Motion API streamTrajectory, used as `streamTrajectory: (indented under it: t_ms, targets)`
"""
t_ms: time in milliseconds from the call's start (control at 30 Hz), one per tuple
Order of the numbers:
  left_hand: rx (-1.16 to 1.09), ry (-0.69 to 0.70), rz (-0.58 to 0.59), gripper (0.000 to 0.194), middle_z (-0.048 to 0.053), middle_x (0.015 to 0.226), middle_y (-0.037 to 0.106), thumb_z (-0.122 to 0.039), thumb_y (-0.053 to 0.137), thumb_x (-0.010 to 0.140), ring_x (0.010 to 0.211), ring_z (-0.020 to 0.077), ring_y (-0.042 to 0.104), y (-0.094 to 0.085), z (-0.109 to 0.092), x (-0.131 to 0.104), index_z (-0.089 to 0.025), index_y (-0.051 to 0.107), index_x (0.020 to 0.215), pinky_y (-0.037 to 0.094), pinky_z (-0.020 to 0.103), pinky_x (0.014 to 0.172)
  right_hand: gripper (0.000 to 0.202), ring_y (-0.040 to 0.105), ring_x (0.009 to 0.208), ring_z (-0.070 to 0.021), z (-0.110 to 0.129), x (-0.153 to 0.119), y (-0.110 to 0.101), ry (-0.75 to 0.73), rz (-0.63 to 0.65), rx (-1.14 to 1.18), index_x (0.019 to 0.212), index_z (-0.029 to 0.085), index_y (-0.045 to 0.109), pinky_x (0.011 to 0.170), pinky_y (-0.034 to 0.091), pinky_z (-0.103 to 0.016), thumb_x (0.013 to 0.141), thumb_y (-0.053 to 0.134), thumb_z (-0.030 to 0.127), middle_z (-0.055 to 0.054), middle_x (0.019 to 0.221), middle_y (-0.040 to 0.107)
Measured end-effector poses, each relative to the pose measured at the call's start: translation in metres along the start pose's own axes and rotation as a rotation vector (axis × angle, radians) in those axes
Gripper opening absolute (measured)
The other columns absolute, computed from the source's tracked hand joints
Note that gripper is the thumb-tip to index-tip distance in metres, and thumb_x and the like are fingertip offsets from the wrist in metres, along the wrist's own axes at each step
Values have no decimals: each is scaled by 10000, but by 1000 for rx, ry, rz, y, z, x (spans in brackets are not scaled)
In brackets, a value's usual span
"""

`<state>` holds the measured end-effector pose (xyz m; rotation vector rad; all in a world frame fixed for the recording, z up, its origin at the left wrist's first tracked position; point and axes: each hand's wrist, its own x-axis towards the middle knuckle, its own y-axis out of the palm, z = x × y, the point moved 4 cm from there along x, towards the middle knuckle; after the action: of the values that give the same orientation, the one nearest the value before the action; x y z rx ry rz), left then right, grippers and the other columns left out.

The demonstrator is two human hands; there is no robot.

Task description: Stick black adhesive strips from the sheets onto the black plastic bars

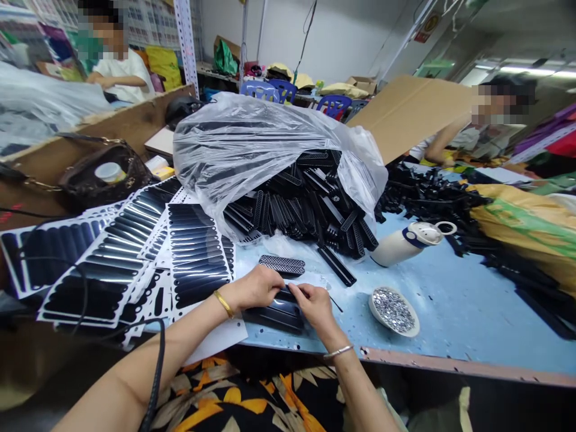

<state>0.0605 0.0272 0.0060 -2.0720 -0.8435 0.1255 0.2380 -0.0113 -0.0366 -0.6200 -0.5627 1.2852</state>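
While the left hand (261, 287) and right hand (316, 307) meet above the near edge of the blue tabletop (463, 300), the fingers of both appear to pinch the far edge of 1 glossy black strip (286, 295), which lies over dark, smooth pieces (275, 318). This item looks partway through handling; plenty seems left, since black parts (292, 207) crowd the thin, crinkled plastic bag (234, 144) and the shiny, scallop-edged sheets (198, 255) look largely full. How many are finished, I cannot tell. Just beyond rests 1 oblong, perforated part (282, 266); rightward, a pale bowl (378, 318) holds silvery bits (393, 308).
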Motion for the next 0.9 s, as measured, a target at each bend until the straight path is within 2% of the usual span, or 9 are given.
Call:
streamTrajectory:
  t_ms: [67, 133, 200, 267, 367, 500, 633, 767, 900]
  targets:
    - [-19, -70, -175, 264, 51, 848, 745, -35, 515, 789, 781, 162, 672, -21, 11, -12, -161, 733, 868, 483, 233, 743, 544, 538, 480, -153, 2, -1, 1, -44, -3, -32, 551, 201, 694, 477, 342, -249, 768, 547, 677, -24, 465, 604]
    - [5, -219, -361, 273, 56, 819, 735, -46, 484, 806, 746, 159, 657, -42, 28, -29, -159, 728, 848, 474, 243, 732, 558, 539, 490, -158, 2, -2, -1, -81, -8, -49, 544, 210, 694, 494, 349, -256, 797, 516, 674, -24, 472, 604]
    - [38, -367, -422, 258, 55, 715, 700, -80, 473, 827, 661, 155, 616, -54, 42, -43, -146, 713, 759, 445, 247, 679, 572, 546, 509, -165, 3, 0, -4, -114, -20, -61, 552, 212, 699, 515, 366, -266, 822, 491, 670, -34, 495, 611]
    - [27, -443, -372, 254, 45, 636, 660, -109, 481, 830, 604, 149, 575, -54, 47, -51, -138, 698, 702, 410, 243, 634, 559, 563, 544, -177, 6, 5, -5, -142, -39, -69, 604, 207, 725, 550, 392, -280, 829, 495, 664, -52, 549, 633]
    - [-39, -444, -273, 248, 29, 615, 654, -150, 503, 835, 595, 143, 568, -40, 41, -48, -142, 707, 694, 398, 231, 617, 481, 603, 605, -197, 16, 14, 5, -189, -27, -59, 703, 205, 760, 600, 430, -299, 784, 582, 644, -71, 645, 678]
    - [-149, -475, -198, 211, 18, 645, 678, -138, 533, 802, 635, 145, 597, -19, 35, -37, -149, 729, 724, 422, 228, 643, 461, 606, 566, -177, 31, 20, 24, -275, 93, -10, 580, 227, 722, 560, 430, -280, 792, 575, 608, -43, 575, 657]
    - [-291, -572, -160, 227, -18, 525, 609, -91, 507, 772, 538, 124, 591, -9, 46, -35, -126, 730, 744, 429, 207, 579, 516, 571, 515, -160, 38, 16, 25, -314, 133, 9, 531, 217, 689, 527, 411, -276, 843, 501, 582, -37, 535, 622]
    - [-401, -655, -156, 230, -42, 438, 527, -141, 502, 798, 445, 110, 543, -2, 56, -32, -114, 713, 711, 401, 197, 499, 519, 581, 531, -165, 38, 11, 21, -325, 137, 17, 562, 214, 703, 541, 427, -279, 853, 493, 589, -43, 556, 634]
    - [-446, -692, -225, 166, -32, 493, 559, -250, 689, 710, 533, 113, 548, 1, 57, -31, -125, 676, 602, 403, 201, 529, 540, 597, 546, -177, 37, 9, 22, -328, 128, 23, 568, 217, 702, 545, 437, -286, 845, 495, 632, -52, 567, 647]
